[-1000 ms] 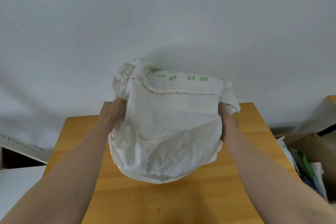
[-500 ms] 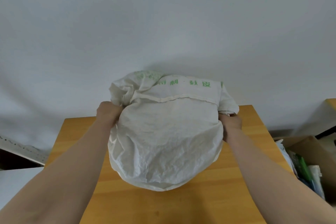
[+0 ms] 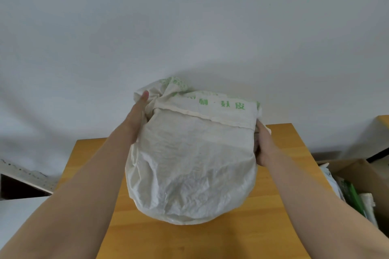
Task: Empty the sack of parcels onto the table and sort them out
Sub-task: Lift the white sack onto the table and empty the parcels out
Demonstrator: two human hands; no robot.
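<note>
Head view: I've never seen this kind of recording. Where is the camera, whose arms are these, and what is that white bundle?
No machine here. The camera sits on a person's head, looking forward and down, so the two bare arms are the wearer's own. They hold a bulging white sack with green print, which seems to rest on a wooden table. The left hand lies flat against its left side, fingers straight. The right hand grips its right side, fingers tucked into a fold. Nothing is tipped out yet. Right of the table stands a cardboard box with packets inside.
</note>
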